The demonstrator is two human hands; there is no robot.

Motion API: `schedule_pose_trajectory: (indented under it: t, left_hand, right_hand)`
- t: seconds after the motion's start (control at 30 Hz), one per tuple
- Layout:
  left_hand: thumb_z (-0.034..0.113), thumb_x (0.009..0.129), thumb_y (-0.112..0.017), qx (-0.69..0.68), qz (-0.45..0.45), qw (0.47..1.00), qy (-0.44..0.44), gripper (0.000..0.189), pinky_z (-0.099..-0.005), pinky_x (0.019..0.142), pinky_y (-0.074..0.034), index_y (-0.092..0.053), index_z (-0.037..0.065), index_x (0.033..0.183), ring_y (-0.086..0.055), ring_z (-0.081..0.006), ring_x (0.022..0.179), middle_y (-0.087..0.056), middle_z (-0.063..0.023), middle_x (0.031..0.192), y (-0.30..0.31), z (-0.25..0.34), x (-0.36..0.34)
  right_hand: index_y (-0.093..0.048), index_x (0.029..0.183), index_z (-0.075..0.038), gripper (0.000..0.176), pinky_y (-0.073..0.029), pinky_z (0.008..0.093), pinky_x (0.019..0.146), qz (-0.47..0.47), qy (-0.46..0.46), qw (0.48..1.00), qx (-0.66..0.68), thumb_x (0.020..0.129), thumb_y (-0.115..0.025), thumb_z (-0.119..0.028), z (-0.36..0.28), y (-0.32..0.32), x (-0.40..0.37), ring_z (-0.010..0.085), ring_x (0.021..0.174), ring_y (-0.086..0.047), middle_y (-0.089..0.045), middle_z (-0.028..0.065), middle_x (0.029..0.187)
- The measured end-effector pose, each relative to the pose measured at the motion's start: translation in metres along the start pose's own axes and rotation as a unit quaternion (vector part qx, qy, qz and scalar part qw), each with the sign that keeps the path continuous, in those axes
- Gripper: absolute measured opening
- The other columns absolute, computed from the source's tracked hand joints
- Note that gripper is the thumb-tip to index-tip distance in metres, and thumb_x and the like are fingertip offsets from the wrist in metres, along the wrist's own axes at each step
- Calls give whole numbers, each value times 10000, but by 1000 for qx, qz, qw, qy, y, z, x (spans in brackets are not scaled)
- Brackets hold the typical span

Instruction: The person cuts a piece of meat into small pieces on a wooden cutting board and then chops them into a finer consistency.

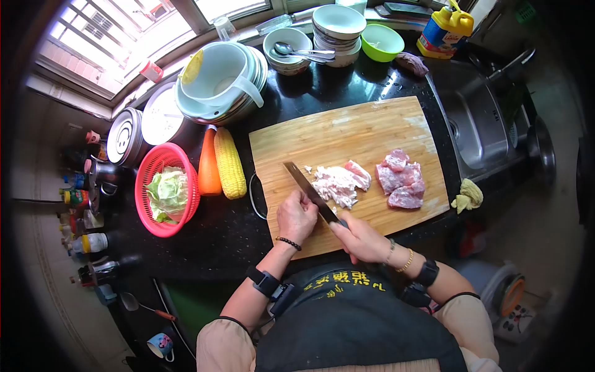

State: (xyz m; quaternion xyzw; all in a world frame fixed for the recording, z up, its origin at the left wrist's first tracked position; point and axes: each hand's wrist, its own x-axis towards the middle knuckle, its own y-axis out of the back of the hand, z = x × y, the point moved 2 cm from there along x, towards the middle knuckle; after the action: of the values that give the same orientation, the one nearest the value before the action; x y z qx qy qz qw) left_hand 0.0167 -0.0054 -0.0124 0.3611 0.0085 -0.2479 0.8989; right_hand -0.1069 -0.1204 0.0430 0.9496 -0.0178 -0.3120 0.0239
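My right hand (359,237) is wrapped round the handle of a kitchen knife (305,186), whose dark blade points up and to the left over a wooden cutting board (279,146). My left hand (296,216) is closed beside the blade, its curled fingertips close to the near side; what they hold, if anything, is hidden. Just right of the blade lies a pile of chopped pale meat (334,185), with a small uncut strip at its upper right. Farther right on the board rest larger pieces of raw pink meat (401,180).
Left of the board are a carrot (209,164), a corn cob (229,164) and a pink basket (142,204) holding cabbage (170,191). Stacked bowls (339,23), a green bowl (382,43) and a white colander (214,77) stand behind. A metal sink (465,124) lies to the right, near a crumpled cloth (468,196).
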Motion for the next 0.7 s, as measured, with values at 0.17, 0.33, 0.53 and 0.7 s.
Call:
schedule_pose_trajectory:
  t: [0.17, 0.33, 0.53, 0.7]
  left_hand:
    - [102, 728, -611, -13, 0, 1000, -25, 93, -378, 579, -480, -575, 17, 735, -618, -281, 581, -603, -132, 608, -2, -9, 0]
    - [164, 800, -637, -154, -53, 983, 84, 167, -295, 517, -468, -583, 23, 727, -590, -148, 502, -613, -98, 572, 3, -19, -3]
    - [281, 822, -646, -45, -71, 991, 103, 280, -313, 507, -460, -590, 29, 715, -585, -173, 493, -606, -93, 566, 7, -23, -5]
    - [295, 822, -632, -3, -40, 999, 13, 302, -367, 543, -466, -592, 26, 691, -592, -262, 531, -594, -126, 571, 4, -7, 1]
  right_hand:
    - [-430, 910, -6, 355, -428, 294, 393, 17, 18, 1000, -19, 963, -430, -358, -3, 3, 8, 145, 388, -529, -496, 54, 551]
    - [-435, 895, -11, 345, -427, 288, 398, 9, 6, 1000, -23, 964, -431, -349, 18, 8, -12, 142, 392, -528, -491, 47, 546]
    - [-460, 915, -12, 330, -429, 280, 406, 7, -33, 999, -9, 959, -451, -339, 23, 18, -39, 127, 398, -535, -519, 67, 556]
    - [-503, 988, 20, 381, -485, 407, 589, 43, 20, 989, -138, 926, -504, -356, 9, 22, -45, 337, 638, -627, -609, 204, 688]
